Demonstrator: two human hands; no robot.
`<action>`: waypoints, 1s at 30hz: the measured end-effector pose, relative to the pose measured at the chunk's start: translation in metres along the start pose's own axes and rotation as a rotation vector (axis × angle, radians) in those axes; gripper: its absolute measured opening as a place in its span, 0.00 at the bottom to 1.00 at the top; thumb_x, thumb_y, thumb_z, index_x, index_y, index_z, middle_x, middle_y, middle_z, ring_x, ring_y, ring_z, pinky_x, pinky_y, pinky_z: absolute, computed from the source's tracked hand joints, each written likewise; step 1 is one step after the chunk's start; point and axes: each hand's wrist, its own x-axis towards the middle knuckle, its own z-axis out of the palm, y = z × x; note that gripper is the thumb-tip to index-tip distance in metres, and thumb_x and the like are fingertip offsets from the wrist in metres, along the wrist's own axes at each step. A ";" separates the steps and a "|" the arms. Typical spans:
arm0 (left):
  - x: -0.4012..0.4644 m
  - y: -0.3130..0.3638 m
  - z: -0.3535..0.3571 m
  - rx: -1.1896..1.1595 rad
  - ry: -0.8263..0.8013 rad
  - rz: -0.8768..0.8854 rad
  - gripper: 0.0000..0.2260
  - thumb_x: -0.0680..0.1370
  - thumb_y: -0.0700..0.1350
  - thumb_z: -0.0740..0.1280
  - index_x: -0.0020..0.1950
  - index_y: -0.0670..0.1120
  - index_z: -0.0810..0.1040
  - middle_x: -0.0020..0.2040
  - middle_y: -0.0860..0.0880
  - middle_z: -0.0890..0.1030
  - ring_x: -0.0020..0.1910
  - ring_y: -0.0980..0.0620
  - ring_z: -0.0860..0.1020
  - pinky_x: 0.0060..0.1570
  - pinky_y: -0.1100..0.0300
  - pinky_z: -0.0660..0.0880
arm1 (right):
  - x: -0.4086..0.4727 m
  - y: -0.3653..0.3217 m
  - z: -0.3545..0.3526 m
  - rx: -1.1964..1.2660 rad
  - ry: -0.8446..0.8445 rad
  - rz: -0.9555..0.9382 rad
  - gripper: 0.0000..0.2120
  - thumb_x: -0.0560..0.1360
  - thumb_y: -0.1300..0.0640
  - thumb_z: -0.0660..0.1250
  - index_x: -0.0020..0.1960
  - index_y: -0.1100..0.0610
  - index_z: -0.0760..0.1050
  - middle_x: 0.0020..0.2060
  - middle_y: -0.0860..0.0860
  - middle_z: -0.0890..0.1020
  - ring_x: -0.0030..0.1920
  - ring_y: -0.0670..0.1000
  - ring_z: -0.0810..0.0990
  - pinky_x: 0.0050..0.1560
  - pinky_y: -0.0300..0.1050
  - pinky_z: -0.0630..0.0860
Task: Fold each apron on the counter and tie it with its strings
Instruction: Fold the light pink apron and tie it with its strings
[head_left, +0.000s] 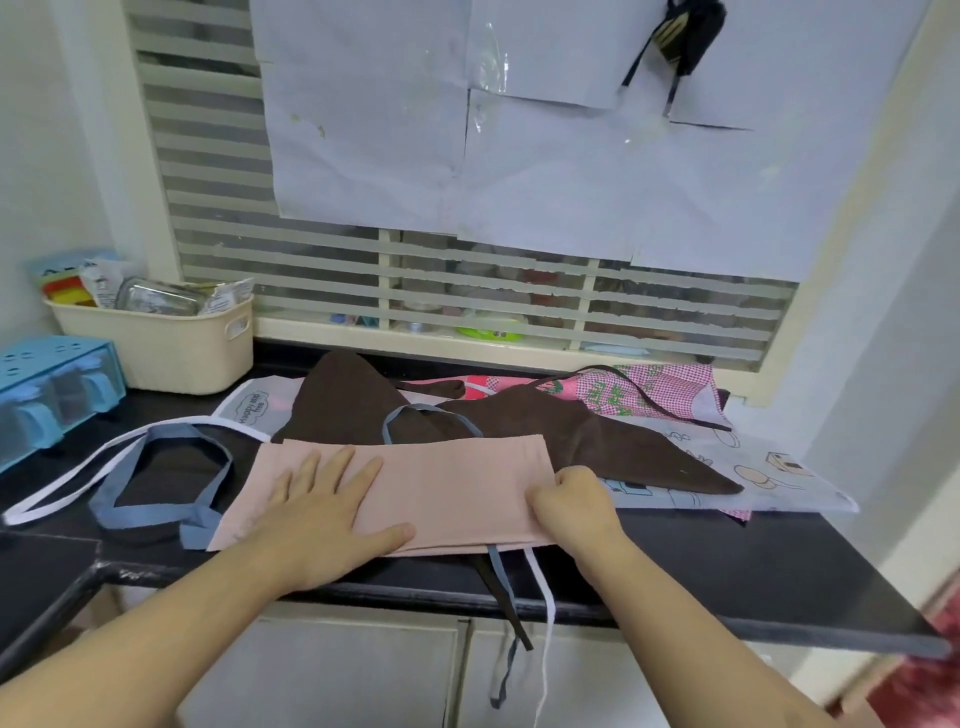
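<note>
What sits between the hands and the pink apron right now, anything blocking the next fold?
Nothing visible does. The left hand lies flat on the folded pink apron and the right hand grips its right end. The brown apron lies behind it, and the blue strap loop lies to its left.

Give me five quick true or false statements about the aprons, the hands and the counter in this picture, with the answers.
1. The left hand lies flat on the pink apron. True.
2. The right hand rests open on the brown apron. False: its fingers curl at the pink apron's right end.
3. Strings hang over the counter edge. True.
4. The cream basket stands at the counter's right end. False: it is at the left.
5. The pink apron is already tied. False: its blue strings lie loose.
</note>
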 end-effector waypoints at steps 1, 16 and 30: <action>-0.001 0.004 0.000 -0.002 0.012 0.017 0.46 0.71 0.82 0.47 0.84 0.63 0.38 0.85 0.54 0.37 0.84 0.44 0.37 0.82 0.41 0.40 | 0.000 0.000 -0.003 0.026 0.009 -0.017 0.12 0.75 0.63 0.62 0.36 0.55 0.62 0.33 0.50 0.67 0.33 0.51 0.66 0.31 0.43 0.62; 0.015 0.156 -0.002 0.018 -0.239 0.212 0.52 0.67 0.82 0.57 0.84 0.64 0.38 0.85 0.54 0.35 0.83 0.42 0.32 0.80 0.35 0.38 | -0.005 0.094 -0.116 0.046 0.264 0.074 0.08 0.79 0.57 0.65 0.44 0.61 0.72 0.37 0.54 0.79 0.36 0.54 0.75 0.32 0.45 0.69; 0.028 0.175 0.031 -0.011 0.017 0.327 0.28 0.85 0.66 0.45 0.84 0.64 0.44 0.85 0.60 0.39 0.84 0.56 0.37 0.82 0.52 0.38 | 0.011 0.101 -0.055 -0.636 -0.181 -0.278 0.27 0.86 0.39 0.40 0.84 0.38 0.43 0.84 0.41 0.42 0.84 0.47 0.39 0.82 0.52 0.38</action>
